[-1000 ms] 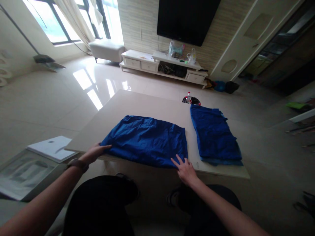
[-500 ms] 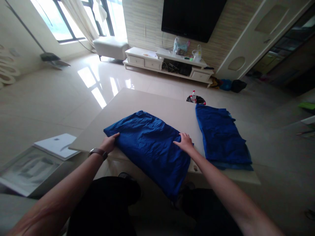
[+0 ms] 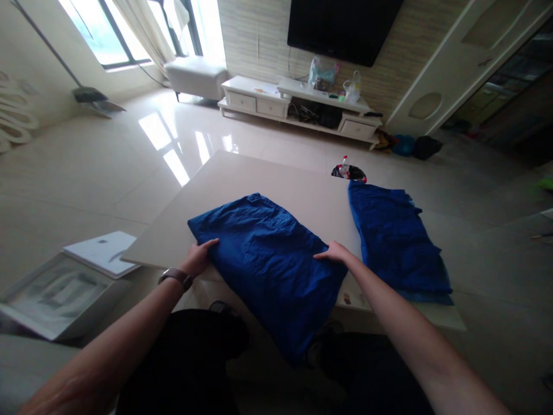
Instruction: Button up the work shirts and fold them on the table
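At the near edge of the table, the blue cloth lies crumpled, its lower end hanging over the edge towards your knees. Your left hand rests open on its left side and your right hand rests on its right side; they are well apart, and neither is clamped. A wristwatch circles your left wrist. The pale table also bears a second blue cloth, just right of the first, and a small bottle beside a dark shiny bag at its top end. Beyond, a white TV cabinet stands beneath a wall-mounted television.
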### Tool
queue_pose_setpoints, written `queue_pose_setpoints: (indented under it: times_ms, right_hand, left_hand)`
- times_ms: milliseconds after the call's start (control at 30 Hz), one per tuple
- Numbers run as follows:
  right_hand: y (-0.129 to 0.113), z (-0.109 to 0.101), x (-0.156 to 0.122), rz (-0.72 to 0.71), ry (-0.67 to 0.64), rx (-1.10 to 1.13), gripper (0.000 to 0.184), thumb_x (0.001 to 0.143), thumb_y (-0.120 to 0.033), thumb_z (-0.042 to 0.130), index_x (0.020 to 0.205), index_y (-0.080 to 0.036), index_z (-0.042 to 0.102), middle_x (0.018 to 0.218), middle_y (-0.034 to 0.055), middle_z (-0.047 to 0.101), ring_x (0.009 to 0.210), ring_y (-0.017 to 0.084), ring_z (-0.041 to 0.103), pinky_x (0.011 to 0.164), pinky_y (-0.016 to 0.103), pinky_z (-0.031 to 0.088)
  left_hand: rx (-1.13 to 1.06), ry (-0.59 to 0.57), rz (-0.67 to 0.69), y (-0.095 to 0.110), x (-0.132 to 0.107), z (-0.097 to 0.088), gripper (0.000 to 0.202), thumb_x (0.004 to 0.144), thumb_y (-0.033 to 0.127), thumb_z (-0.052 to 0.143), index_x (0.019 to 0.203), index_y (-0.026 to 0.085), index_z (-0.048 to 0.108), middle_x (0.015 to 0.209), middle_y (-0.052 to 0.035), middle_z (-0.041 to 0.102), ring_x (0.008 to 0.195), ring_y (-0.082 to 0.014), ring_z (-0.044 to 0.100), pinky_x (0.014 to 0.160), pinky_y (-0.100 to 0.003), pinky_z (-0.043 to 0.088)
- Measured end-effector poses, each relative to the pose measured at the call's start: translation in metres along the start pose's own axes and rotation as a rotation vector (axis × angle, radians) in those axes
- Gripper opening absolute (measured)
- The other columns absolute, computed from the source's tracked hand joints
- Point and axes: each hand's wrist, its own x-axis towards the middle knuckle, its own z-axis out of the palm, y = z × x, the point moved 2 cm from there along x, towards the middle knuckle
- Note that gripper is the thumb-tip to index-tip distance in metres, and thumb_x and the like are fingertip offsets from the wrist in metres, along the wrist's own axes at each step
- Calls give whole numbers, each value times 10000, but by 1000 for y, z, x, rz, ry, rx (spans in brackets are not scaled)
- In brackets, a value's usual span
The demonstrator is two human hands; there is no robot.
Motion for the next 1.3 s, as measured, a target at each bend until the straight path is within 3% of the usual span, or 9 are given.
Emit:
queue_pose_setpoints:
  times_ms: [133, 333, 433, 733, 833, 967, 1033, 1133, 1300]
  right_hand:
    - [26, 4, -26, 108, -213, 146, 829, 455, -382, 955, 1155, -34, 681, 953, 129, 658, 805, 178, 665, 759, 278, 593]
    - [41, 35, -69, 83, -338, 466, 829, 671, -243, 819, 1428, -145, 495, 1096, 88, 653, 928, 164, 690, 905, 368, 605]
    - [39, 42, -95, 61, -356, 602, 689, 799, -200, 696, 1444, -148, 460, 1137, 90, 644, 974, 143, 690, 955, 341, 600]
    - [7, 7, -159, 83, -355, 987, 369, 1030, -221, 466, 1375, -94, 496, 1068, 93, 659, 805, 90, 676, 793, 236, 615]
    - [7, -8, -169, 95, -341, 1000, 337, 1043, -215, 430, 1325, -43, 497, 969, 96, 659, 742, 101, 666, 763, 264, 618]
    - [15, -9, -179, 74, -342, 1013, 392, 1046, -229, 424, 1374, -23, 479, 1018, 129, 653, 801, 112, 685, 860, 281, 627]
    - [18, -2, -183, 83, -327, 1020, 414, 1045, -227, 430, 1403, -23, 470, 1051, 138, 649, 822, 104, 688, 893, 267, 625]
    - [19, 4, -198, 106, -270, 1026, 419, 1038, -211, 446, 1418, -34, 468, 1045, 132, 652, 806, 93, 684, 872, 241, 624]
    - [17, -2, -254, 170, -197, 1015, 425, 1010, -185, 474, 1419, -69, 481, 1055, 119, 656, 779, 107, 680, 786, 237, 622]
  left_hand:
    - [31, -233, -257, -21, -35, 15, 214, 878, 121, 702, 1083, 62, 713, 1015, -173, 775, 805, -228, 769, 807, -339, 652]
    - [85, -90, -202, -15, -54, 40, 259, 928, 131, 632, 1175, 72, 681, 898, -149, 776, 733, -241, 761, 771, -390, 658]
    - [46, -184, -218, -2, -56, 44, 247, 944, 138, 578, 1153, 78, 695, 862, -129, 767, 721, -229, 748, 746, -367, 654]
    - [36, -433, -459, -13, -102, 57, 159, 874, 30, 532, 951, 110, 646, 780, -89, 720, 583, -169, 676, 581, -284, 603]
    - [-124, -425, -329, -5, -114, 65, 171, 912, 49, 490, 992, 100, 632, 864, -104, 740, 703, -153, 724, 666, -244, 610]
    - [-253, -510, -308, -41, -159, 74, 269, 997, 375, 527, 1041, 145, 659, 842, -62, 753, 648, -180, 708, 618, -310, 608]
    - [-135, -611, -460, -77, -189, 79, 295, 953, 309, 625, 1174, 118, 666, 1025, -112, 780, 820, -218, 758, 758, -331, 627]
    - [-87, -468, -486, -108, -226, 75, 317, 879, 162, 676, 1177, 54, 661, 1001, -145, 786, 785, -210, 763, 834, -310, 622]
    - [-109, -629, -355, -73, -282, 50, 727, 773, 146, 796, 1446, 177, 522, 1216, -140, 750, 1053, -317, 755, 968, -471, 601]
